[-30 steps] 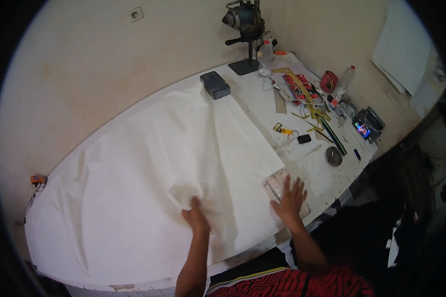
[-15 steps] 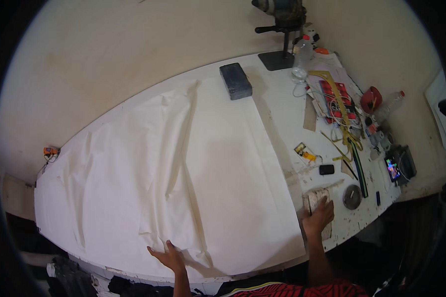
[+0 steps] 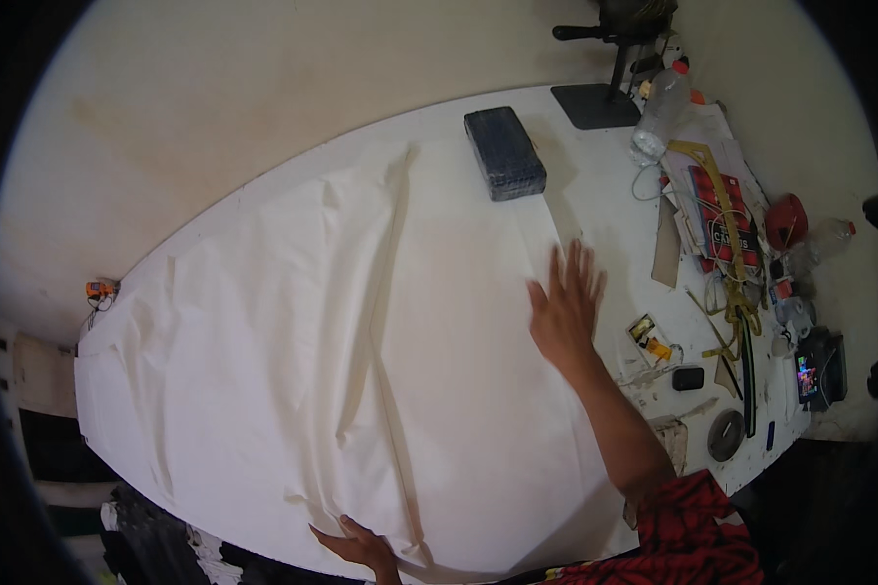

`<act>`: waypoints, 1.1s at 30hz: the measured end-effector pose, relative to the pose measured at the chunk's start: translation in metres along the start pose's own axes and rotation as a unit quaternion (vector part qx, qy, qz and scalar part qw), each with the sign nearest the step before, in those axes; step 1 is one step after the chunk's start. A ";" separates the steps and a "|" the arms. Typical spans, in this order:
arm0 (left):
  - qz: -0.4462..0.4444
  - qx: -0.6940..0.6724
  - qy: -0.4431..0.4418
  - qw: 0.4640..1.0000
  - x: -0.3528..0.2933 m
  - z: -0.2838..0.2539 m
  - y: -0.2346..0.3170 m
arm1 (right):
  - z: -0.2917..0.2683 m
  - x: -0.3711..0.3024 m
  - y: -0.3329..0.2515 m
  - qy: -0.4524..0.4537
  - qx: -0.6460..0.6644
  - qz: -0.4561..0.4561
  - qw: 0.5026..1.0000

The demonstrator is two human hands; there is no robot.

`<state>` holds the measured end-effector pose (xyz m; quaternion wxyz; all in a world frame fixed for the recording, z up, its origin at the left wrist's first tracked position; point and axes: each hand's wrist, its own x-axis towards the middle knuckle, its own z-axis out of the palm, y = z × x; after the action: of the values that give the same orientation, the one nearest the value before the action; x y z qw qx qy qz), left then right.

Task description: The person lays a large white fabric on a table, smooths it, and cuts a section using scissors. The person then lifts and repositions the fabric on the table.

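Cream-white cloth (image 3: 468, 370) lies over most of the table, bunched into tall folds left of the middle and flatter on its right side. My left hand (image 3: 361, 546) rests at the near edge by the folds, thumb and fingers apart. Over the cloth's right edge, my right hand (image 3: 566, 307) is stretched out with its fingers spread, holding nothing; whether it touches the cloth I cannot tell. A dark wrapped block (image 3: 504, 156) sits on the cloth's far right corner, beyond that hand. Partly hidden behind my right forearm is a pale, worn block (image 3: 671, 441).
At the far right stand a machine on a dark base plate (image 3: 595, 105) and a clear bottle (image 3: 661, 112). Papers, a yellow ruler (image 3: 722, 185), a red cup-like thing (image 3: 786, 220), a round grey disc (image 3: 726, 435) and a small lit screen (image 3: 808, 378) crowd the right side.
My right hand has let go of the pale block and moved forward and left to the cloth's right edge, fingers now spread. My left hand stays by the near folds. The view has shifted.
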<state>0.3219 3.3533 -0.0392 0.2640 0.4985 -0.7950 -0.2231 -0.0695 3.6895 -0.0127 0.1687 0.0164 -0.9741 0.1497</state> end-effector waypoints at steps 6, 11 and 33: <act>-0.012 0.042 0.008 0.999 0.000 0.002 0.008 | 0.063 0.089 0.020 -0.146 -0.015 0.088 0.985; -0.020 0.018 0.009 1.000 -0.002 0.007 0.008 | 0.067 0.161 0.000 0.035 0.034 0.063 0.997; 0.009 0.029 -0.020 0.999 0.051 -0.034 0.086 | 0.033 0.146 0.089 0.055 0.007 0.062 0.997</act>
<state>0.2667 3.3387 0.0497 0.2353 0.4938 -0.8110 -0.2076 -0.2248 3.7678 -0.0191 0.2119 -0.0506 -0.9616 0.1671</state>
